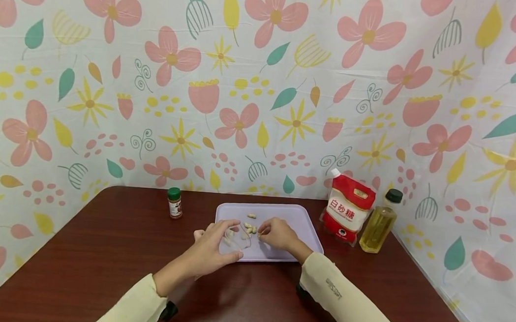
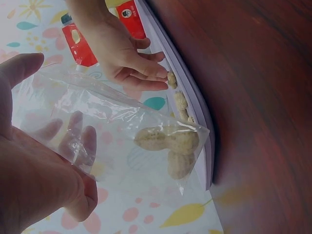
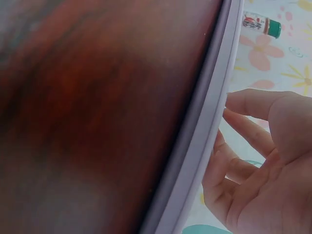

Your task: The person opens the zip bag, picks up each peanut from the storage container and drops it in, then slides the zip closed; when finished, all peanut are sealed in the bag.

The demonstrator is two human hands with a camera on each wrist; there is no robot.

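My left hand [image 1: 211,249] holds a clear plastic bag [image 2: 112,117] with thumb and fingers spread wide at its mouth; some fingers show through the film. Unshelled peanuts [image 2: 168,140] lie in the bag's lower corner. Over the lilac tray [image 1: 290,217], my right hand [image 1: 277,233] has its fingertips together at a peanut [image 2: 172,79], seen best in the left wrist view. Several more peanuts [image 1: 250,227] lie on the tray between the hands. The right wrist view shows the right hand [image 3: 263,156] behind the tray's rim, which hides its fingertips.
Behind the tray's right side stand a red-and-white sugar pouch [image 1: 348,206] and an oil bottle [image 1: 379,227] with a dark cap. A small green-capped jar [image 1: 175,205] is at the back left of the brown table [image 1: 124,241]. Flowered cloth [image 1: 242,125] hangs behind.
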